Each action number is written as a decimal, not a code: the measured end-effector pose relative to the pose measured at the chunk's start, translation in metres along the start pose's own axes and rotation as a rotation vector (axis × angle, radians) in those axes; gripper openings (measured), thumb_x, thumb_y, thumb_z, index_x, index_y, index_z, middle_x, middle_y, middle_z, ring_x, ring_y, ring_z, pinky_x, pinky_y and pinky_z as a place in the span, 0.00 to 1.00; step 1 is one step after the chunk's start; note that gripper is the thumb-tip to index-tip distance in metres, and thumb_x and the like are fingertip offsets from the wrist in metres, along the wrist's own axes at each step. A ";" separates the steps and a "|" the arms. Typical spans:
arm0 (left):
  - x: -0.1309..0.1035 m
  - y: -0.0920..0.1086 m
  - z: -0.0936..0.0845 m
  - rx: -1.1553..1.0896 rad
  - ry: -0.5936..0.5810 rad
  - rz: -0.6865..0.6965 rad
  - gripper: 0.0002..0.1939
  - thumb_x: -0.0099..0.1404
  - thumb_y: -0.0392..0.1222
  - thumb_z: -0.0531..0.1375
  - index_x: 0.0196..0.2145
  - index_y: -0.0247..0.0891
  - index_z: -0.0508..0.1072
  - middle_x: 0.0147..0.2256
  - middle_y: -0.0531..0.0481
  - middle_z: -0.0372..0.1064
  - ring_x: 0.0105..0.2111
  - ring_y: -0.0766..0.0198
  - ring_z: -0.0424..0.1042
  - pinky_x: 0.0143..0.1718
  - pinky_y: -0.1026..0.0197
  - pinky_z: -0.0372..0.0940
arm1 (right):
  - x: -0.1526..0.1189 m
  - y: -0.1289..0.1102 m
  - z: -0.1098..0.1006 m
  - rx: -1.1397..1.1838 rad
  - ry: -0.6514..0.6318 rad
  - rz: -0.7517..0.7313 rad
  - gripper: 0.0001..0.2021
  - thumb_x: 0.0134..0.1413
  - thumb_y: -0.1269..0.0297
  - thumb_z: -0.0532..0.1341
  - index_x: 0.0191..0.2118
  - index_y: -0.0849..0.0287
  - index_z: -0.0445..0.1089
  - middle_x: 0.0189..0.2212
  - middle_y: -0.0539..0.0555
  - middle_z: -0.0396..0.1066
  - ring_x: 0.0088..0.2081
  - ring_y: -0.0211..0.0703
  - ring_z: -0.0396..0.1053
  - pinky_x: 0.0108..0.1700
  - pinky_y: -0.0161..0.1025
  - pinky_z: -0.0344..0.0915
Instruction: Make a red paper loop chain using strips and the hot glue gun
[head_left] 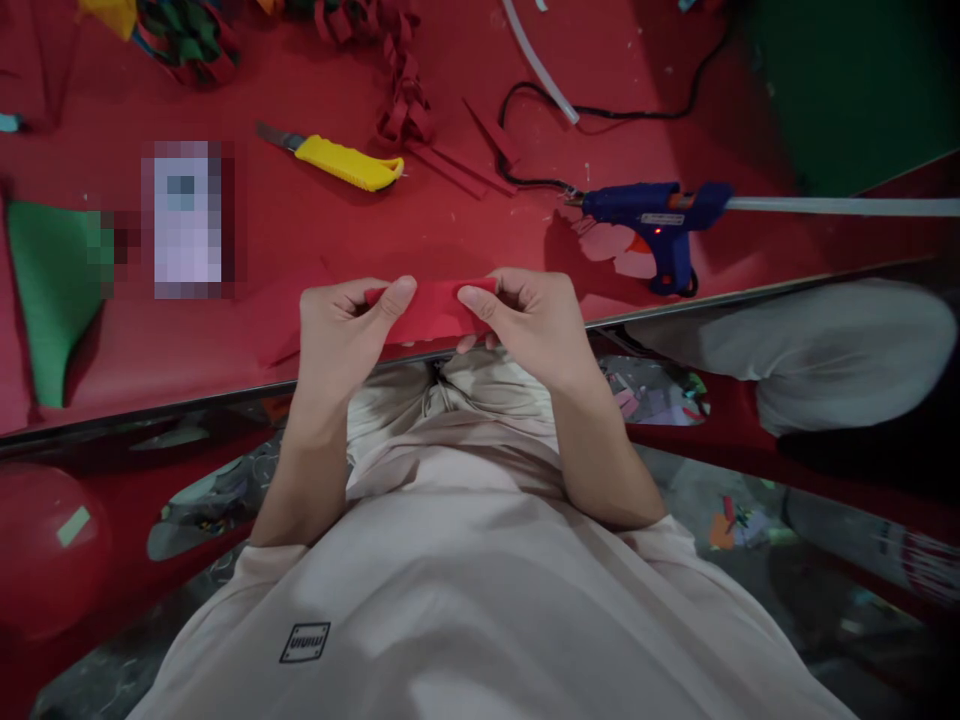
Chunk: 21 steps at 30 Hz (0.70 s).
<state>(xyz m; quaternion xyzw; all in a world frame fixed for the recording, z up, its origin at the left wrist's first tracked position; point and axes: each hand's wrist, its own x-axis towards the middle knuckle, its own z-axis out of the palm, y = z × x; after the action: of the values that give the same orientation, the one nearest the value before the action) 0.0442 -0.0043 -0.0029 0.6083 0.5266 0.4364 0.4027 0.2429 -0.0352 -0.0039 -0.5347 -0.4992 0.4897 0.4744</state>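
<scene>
A piece of red paper (435, 312) is stretched between both hands just above the table's front edge. My left hand (345, 325) pinches its left end, thumb on top and fingers underneath. At the other end, my right hand (536, 315) grips the paper the same way, with some fingertips showing below it. Beyond the hands lies a yellow utility knife (349, 163) with its blade out. To the right, a blue glue gun (660, 222) rests with a glue stick in its back and a small red light lit.
Red paper chains (405, 100) and a loose glue stick (544, 65) lie farther back. Green paper (60, 290) and a blurred-out rectangular item (187, 220) are at left. A black cord (637, 115) loops behind the glue gun. A person's leg (847, 350) is at right.
</scene>
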 end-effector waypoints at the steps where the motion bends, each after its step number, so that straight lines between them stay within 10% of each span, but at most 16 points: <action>1: 0.001 -0.001 0.000 -0.009 -0.006 0.012 0.12 0.63 0.50 0.71 0.31 0.40 0.81 0.28 0.53 0.76 0.29 0.65 0.74 0.29 0.66 0.68 | 0.000 0.000 0.000 -0.007 0.004 0.001 0.27 0.54 0.36 0.68 0.28 0.58 0.70 0.19 0.48 0.69 0.21 0.37 0.74 0.20 0.31 0.61; 21: 0.003 -0.004 -0.002 0.039 0.009 0.023 0.11 0.64 0.52 0.71 0.34 0.42 0.83 0.30 0.53 0.79 0.31 0.64 0.76 0.32 0.64 0.73 | 0.002 0.000 -0.002 -0.093 -0.002 -0.072 0.18 0.59 0.45 0.68 0.36 0.58 0.76 0.29 0.51 0.76 0.30 0.38 0.74 0.29 0.33 0.70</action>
<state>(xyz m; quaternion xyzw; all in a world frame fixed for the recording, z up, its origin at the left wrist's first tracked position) 0.0413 -0.0007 -0.0055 0.6202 0.5298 0.4332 0.3834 0.2451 -0.0328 -0.0039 -0.5374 -0.5410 0.4489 0.4658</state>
